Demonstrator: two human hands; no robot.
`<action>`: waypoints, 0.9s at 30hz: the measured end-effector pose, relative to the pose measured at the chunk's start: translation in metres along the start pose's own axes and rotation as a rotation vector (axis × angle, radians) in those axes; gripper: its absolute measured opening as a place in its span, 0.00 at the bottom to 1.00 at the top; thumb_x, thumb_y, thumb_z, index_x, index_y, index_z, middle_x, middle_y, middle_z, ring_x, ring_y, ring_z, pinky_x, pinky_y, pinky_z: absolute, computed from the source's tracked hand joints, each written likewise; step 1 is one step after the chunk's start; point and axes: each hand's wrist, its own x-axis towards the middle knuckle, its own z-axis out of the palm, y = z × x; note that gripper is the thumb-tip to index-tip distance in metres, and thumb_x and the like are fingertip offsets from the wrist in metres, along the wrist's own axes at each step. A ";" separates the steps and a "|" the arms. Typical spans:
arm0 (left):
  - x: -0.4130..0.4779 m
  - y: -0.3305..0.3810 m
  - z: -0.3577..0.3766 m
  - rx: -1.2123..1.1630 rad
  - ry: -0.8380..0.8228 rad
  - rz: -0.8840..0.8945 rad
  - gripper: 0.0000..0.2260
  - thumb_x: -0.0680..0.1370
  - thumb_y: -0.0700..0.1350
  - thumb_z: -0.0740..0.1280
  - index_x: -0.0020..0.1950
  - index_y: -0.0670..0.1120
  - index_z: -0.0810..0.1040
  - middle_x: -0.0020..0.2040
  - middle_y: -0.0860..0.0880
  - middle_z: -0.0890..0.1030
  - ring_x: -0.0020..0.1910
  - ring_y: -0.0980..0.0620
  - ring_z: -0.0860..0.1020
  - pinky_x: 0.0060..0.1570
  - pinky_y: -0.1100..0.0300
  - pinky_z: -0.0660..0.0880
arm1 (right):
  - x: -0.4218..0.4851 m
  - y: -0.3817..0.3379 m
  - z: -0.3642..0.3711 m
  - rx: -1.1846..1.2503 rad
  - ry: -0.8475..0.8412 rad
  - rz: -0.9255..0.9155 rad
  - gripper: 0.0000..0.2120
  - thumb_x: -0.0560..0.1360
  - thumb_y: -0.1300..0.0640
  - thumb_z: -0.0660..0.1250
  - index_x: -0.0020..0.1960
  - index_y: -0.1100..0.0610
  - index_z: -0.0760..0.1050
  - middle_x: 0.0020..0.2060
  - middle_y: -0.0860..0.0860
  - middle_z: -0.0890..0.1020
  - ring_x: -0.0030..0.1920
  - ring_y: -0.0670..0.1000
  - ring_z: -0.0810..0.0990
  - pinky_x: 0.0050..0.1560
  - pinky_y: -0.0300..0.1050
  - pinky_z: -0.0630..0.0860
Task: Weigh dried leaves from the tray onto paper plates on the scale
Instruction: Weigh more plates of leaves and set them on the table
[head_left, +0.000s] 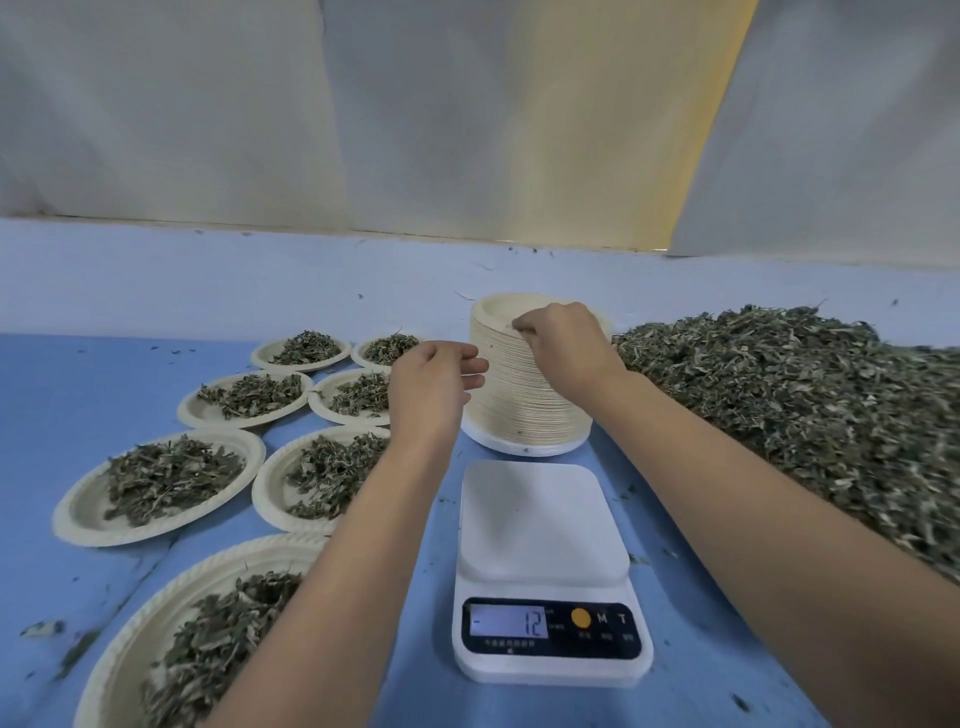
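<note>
A tall stack of paper plates stands behind the white scale. The scale's platform is bare and its display reads -12. My right hand is on top of the stack, its fingers curled and pinching the rim of the top plate. My left hand is at the stack's left side, fingers loosely bent and touching the plate edges. A big heap of dried leaves lies to the right.
Several paper plates with portions of leaves lie on the blue table at the left, the nearest one by my left forearm. Loose leaf bits are scattered on the table. A white cloth wall stands behind.
</note>
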 end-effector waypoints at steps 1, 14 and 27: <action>0.000 0.000 0.000 -0.006 -0.001 -0.009 0.12 0.78 0.39 0.57 0.40 0.45 0.77 0.36 0.48 0.82 0.36 0.51 0.79 0.36 0.62 0.70 | 0.000 0.000 0.001 -0.005 0.017 -0.003 0.14 0.75 0.71 0.57 0.55 0.66 0.79 0.51 0.62 0.82 0.54 0.61 0.78 0.55 0.56 0.73; -0.002 0.001 0.000 -0.092 0.054 -0.001 0.14 0.81 0.45 0.60 0.58 0.36 0.76 0.41 0.47 0.79 0.35 0.53 0.79 0.31 0.66 0.71 | -0.030 -0.020 -0.013 0.151 0.242 -0.276 0.14 0.78 0.67 0.59 0.61 0.63 0.78 0.51 0.60 0.83 0.55 0.60 0.76 0.53 0.48 0.69; -0.033 -0.018 -0.039 0.132 0.014 -0.034 0.07 0.78 0.38 0.65 0.52 0.44 0.81 0.40 0.50 0.83 0.37 0.51 0.80 0.32 0.62 0.77 | -0.099 -0.009 -0.003 0.439 0.219 0.170 0.23 0.81 0.55 0.57 0.75 0.56 0.61 0.76 0.52 0.57 0.77 0.50 0.51 0.75 0.45 0.45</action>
